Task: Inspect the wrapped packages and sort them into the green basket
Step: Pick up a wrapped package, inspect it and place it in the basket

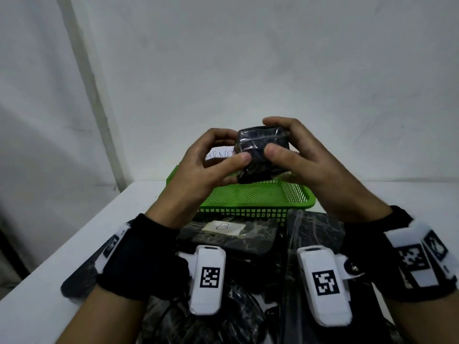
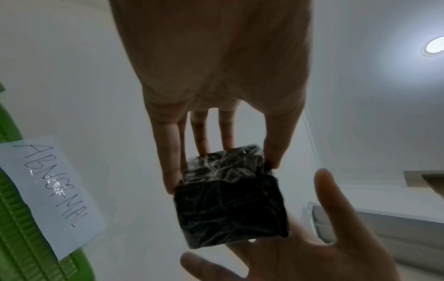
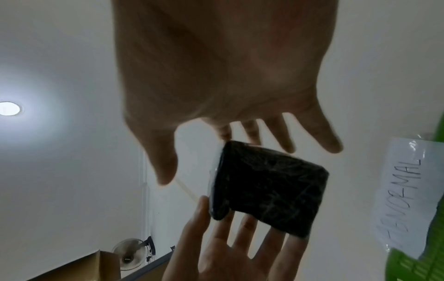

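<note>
Hands first: my left hand (image 1: 206, 167) and right hand (image 1: 298, 155) share one small, blocky package wrapped in crinkled clear film over black (image 1: 262, 155), lifted clear of the white surface (image 1: 74, 244) and held up in front of me. The left thumb lies across its near face while the left fingers (image 2: 171, 152) reach behind to the far side, so that hand pinches it. The right thumb presses the near face too, and the right fingers curl over the top edge. I judge the two-handed grip serves the inspection: with fingertips only on edges and corners, most faces stay bare and the block can be turned.

Below and just beyond both hands sits the green plastic mesh basket (image 1: 253, 194); its floor looks bare where I can see it. A white paper label handwritten "ABNORMAL" (image 2: 50, 192) is fixed at its far rim, beyond my left fingers, so I take this as the bin for faulty items.

Nearer my wrists than the basket lie more flat, black film-wrapped packages (image 1: 315, 229), one bearing a small white tag marked "B" (image 1: 224, 228). They wait unsorted, touching or overlapping one another.
</note>
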Demonstrator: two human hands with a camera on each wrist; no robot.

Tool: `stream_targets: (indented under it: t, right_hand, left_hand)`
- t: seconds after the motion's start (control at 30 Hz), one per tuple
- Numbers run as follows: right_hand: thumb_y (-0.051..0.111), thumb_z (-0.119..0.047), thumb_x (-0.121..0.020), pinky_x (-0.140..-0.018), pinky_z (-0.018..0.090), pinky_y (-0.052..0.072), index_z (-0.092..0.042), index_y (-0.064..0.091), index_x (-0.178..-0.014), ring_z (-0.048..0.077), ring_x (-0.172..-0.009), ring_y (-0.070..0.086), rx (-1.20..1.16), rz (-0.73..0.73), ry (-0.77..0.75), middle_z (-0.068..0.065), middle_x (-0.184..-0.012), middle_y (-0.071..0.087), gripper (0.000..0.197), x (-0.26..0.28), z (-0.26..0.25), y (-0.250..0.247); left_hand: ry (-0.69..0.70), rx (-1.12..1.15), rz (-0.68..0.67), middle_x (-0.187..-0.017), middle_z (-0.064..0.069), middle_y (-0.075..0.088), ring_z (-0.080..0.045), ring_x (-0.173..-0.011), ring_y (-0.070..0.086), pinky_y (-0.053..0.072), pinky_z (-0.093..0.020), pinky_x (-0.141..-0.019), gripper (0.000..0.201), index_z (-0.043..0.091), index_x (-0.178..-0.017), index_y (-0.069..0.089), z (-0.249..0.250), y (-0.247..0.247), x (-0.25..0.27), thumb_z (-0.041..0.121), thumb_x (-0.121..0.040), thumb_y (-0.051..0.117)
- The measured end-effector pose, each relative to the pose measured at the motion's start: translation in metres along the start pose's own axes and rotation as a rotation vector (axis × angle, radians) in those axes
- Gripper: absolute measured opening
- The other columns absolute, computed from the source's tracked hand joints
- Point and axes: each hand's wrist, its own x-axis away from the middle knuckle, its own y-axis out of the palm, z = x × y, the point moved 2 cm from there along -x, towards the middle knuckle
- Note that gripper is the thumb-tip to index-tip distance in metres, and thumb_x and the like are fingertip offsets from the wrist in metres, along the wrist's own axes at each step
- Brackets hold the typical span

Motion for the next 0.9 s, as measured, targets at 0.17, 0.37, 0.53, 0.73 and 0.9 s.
stream_targets:
  t: [0.17, 0.37, 0.53, 0.73, 0.9]
  right_hand:
    - [0.074, -0.038, -0.073, -0.084, 0.04, 0.059, -0.025, 0.057, -0.127, 0.012, -0.096, 0.075, -0.102, 0.083, 0.088, -0.007, -0.104, 0.077, 0.058, -0.004, 0.01, 0.005]
    - [0.084, -0.048, -0.061, -0.084, 0.031, 0.06, -0.034, 0.048, -0.135, 0.013, -0.104, 0.072, 0.029, 0.141, -0.086, -0.003, -0.124, 0.068, 0.083, 0.0, 0.005, 0.004]
    - [0.082, -0.049, -0.065, -0.102, 0.026, 0.051, -0.05, 0.021, -0.153, 0.004, -0.134, 0.053, 0.081, -0.021, -0.102, -0.016, -0.153, 0.044, 0.107, 0.0, 0.003, -0.003]
    - [0.069, -0.033, -0.081, -0.071, 0.026, 0.056, -0.025, 0.057, -0.129, 0.013, -0.094, 0.074, -0.052, 0.12, 0.005, -0.006, -0.105, 0.076, 0.051, -0.005, 0.006, -0.001]
    - [0.066, -0.029, -0.079, -0.069, 0.038, 0.063, -0.028, 0.054, -0.121, 0.018, -0.08, 0.074, 0.094, 0.239, -0.088, -0.003, -0.09, 0.075, 0.044, -0.002, 0.002, 0.001]
  left_hand:
    - [0.054, -0.003, -0.052, -0.129, 0.005, 0.063, -0.016, -0.11, 0.068, 0.056, -0.036, -0.09, 0.043, 0.026, -0.118, 0.061, 0.0, 0.0, 0.001, 0.034, -0.077, 0.072]
    - [-0.154, 0.097, -0.049, -0.126, 0.0, 0.069, -0.025, -0.105, 0.072, 0.061, -0.042, -0.079, 0.051, 0.025, -0.124, 0.064, 0.005, 0.002, 0.002, 0.057, -0.089, 0.045]
    - [-0.125, 0.205, -0.145, -0.132, -0.014, 0.063, -0.034, -0.1, 0.069, 0.062, -0.036, -0.074, 0.056, 0.012, -0.135, 0.055, 0.01, -0.002, 0.003, 0.027, -0.083, 0.067]
    - [0.007, 0.026, -0.152, -0.123, 0.002, 0.067, -0.017, -0.092, 0.071, 0.056, -0.028, -0.083, 0.066, 0.033, -0.136, 0.052, 0.006, -0.003, 0.004, 0.008, -0.078, 0.071]
    - [0.019, 0.007, -0.121, -0.118, -0.012, 0.069, -0.02, -0.098, 0.071, 0.058, -0.028, -0.078, 0.051, 0.034, -0.131, 0.054, 0.008, 0.004, 0.005, 0.02, -0.084, 0.068]
